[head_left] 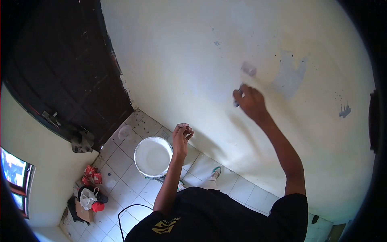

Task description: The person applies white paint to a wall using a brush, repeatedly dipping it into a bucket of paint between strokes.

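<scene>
My right hand (253, 104) is raised to the cream wall (177, 52), its fingers wrapped round the dark handle of a hand tool (238, 99). Beyond the fingers, a purplish-grey block (248, 68), smeared by motion, lines up with that handle against the wall; I cannot tell the tool's exact kind. Lower and to the left, my left hand (182, 138) hangs beside the rim of a large white bucket (138, 155). Its fingers are loosely bent and apart, with nothing visible in them. Pale, whitish material shows inside the bucket.
Grey patches (289, 74) and dark marks (344, 111) spot the wall. A dark wooden door (68, 68) is at the left. Red boxes (92, 174), a white plastic bag (87, 198) and a carton (83, 213) lie on the tiles. A black cable (120, 215) curves near my body.
</scene>
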The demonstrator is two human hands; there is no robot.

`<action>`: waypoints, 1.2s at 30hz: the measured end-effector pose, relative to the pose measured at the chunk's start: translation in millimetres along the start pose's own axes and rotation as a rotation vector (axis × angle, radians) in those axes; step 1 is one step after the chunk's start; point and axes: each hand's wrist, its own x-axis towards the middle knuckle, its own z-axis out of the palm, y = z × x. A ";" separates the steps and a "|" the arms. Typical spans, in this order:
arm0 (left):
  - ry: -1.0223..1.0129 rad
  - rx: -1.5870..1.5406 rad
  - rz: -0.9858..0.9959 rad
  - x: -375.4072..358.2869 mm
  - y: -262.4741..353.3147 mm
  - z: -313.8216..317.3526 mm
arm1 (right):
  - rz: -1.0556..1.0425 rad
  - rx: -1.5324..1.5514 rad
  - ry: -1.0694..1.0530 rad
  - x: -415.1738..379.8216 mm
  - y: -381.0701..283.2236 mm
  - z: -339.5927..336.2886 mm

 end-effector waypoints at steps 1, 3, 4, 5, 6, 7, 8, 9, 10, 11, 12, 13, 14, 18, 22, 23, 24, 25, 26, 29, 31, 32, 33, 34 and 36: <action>-0.004 -0.001 -0.003 0.5 -0.5 0.6 | -0.013 0.046 -0.041 -8.9 -11.1 7.3; -0.030 -0.019 0.004 1.5 -1.1 2.0 | -0.016 0.155 -0.147 -19.7 -29.3 14.7; -0.033 -0.020 0.005 1.0 -0.9 2.8 | -0.017 0.151 -0.147 -23.4 -29.9 13.7; -0.034 -0.019 0.003 0.6 -0.3 3.6 | 0.037 0.214 -0.177 -25.3 -29.0 12.7; -0.035 -0.017 0.004 0.8 0.9 4.4 | 0.090 0.276 -0.204 -23.9 -26.7 10.9; -0.038 -0.018 0.010 3.2 -1.0 1.9 | 0.150 0.319 -0.161 -17.5 -17.3 5.0; -0.046 -0.011 0.010 5.5 -2.9 -0.8 | 0.202 0.322 -0.172 -10.7 -4.1 -3.6; -0.054 -0.001 0.009 7.3 -4.5 -2.9 | 0.221 0.258 -0.150 -0.6 12.0 -14.0; -0.058 0.001 0.010 6.9 -3.4 -1.5 | 0.218 0.199 -0.055 9.0 31.2 -21.9; -0.051 0.031 0.011 5.4 -1.8 1.0 | 0.273 0.208 0.024 23.3 45.8 -39.2; -0.044 0.062 0.011 4.0 -1.3 2.5 | 0.285 0.171 0.068 35.1 54.7 -57.4; -0.047 0.063 0.010 3.4 -2.1 2.7 | 0.253 0.148 0.163 41.8 61.4 -64.6; -0.047 0.076 0.007 3.0 -2.4 2.6 | 0.217 0.125 0.260 46.5 65.7 -68.1; -0.023 0.089 0.019 1.9 -1.4 3.3 | 0.097 -0.058 0.400 52.1 64.0 -65.4; -0.012 0.025 0.006 7.4 -3.0 -4.8 | 0.115 0.010 0.164 17.5 24.4 -9.1; -0.007 -0.034 0.015 8.5 -1.2 -4.9 | 0.094 0.063 0.110 7.4 10.1 2.7; -0.001 -0.095 0.025 9.4 0.7 -4.8 | 0.071 0.117 0.058 -0.5 -2.9 11.1; -0.002 -0.098 0.026 9.6 2.3 -4.8 | 0.073 0.153 -0.016 -6.0 -13.8 16.2; 0.005 -0.104 0.030 9.6 4.3 -5.2 | 0.077 0.190 -0.089 -11.1 -20.6 19.3; 0.009 -0.113 0.045 12.9 8.1 -8.5 | 0.146 0.300 -0.090 3.0 -7.1 -1.0; 0.009 -0.113 0.042 13.6 6.7 -10.4 | 0.240 0.297 -0.108 17.1 20.1 -18.8; 0.010 -0.106 0.031 13.9 5.7 -10.4 | 0.244 0.184 -0.064 30.0 40.5 -30.7; 0.010 -0.099 0.022 14.3 5.2 -10.3 | 0.227 0.249 0.139 44.0 68.8 -38.4; 0.010 -0.095 0.019 14.0 4.3 -10.0 | 0.200 0.195 0.260 61.2 89.9 -55.2; -0.002 -0.074 0.008 13.3 1.9 -9.6 | 0.244 0.112 0.321 93.7 105.8 -94.7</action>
